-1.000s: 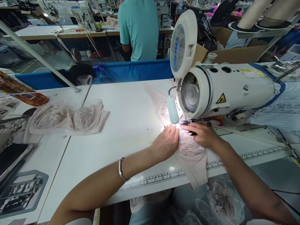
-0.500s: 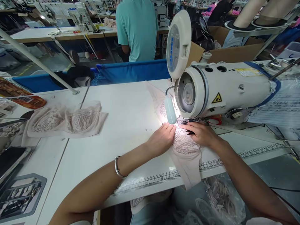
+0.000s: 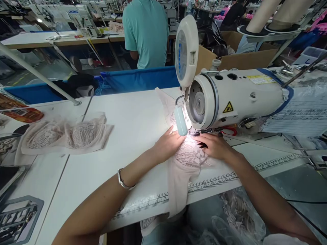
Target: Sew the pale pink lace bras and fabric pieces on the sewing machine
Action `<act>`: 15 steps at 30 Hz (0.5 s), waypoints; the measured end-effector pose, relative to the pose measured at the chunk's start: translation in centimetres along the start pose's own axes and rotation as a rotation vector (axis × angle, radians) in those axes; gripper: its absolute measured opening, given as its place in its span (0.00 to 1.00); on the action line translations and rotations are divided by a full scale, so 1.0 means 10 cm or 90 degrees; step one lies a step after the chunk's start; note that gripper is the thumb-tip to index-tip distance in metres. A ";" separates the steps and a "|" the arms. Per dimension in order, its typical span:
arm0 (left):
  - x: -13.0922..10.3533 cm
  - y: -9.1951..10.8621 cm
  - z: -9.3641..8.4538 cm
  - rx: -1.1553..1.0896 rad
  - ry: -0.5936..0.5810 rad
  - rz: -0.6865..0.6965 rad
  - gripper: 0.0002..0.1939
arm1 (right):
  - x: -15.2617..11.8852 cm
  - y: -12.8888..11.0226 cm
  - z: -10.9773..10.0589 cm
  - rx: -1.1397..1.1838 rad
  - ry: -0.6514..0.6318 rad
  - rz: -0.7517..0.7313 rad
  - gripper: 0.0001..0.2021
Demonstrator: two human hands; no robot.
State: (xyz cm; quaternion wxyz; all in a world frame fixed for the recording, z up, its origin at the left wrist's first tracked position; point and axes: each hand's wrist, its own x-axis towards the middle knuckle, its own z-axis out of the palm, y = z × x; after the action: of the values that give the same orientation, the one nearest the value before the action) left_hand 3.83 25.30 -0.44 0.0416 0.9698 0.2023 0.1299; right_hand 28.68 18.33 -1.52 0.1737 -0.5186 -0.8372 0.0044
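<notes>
Far left of the sewing machine (image 3: 230,98), a stack of pale lace pieces (image 3: 66,134) lies on the white table (image 3: 122,115). Just left of the machine's needle my left hand (image 3: 167,144) rests flat with fingers spread, pressing the pink lace garment (image 3: 185,160), which has slid leftward since a second ago, its tail now hanging over the table edge. Right of the needle my right hand (image 3: 213,146) lies palm-down, pinning the same cloth, gripping nothing
</notes>
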 end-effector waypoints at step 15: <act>-0.06 0.40 0.16 -0.076 0.062 0.020 0.10 | -0.06 0.07 0.04 0.035 0.056 -0.005 0.23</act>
State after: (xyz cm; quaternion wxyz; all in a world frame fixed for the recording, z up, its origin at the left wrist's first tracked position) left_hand 5.24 21.33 -1.60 0.0872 0.9613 0.1806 0.1889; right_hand 29.41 18.21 -2.21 0.2248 -0.5097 -0.8304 0.0036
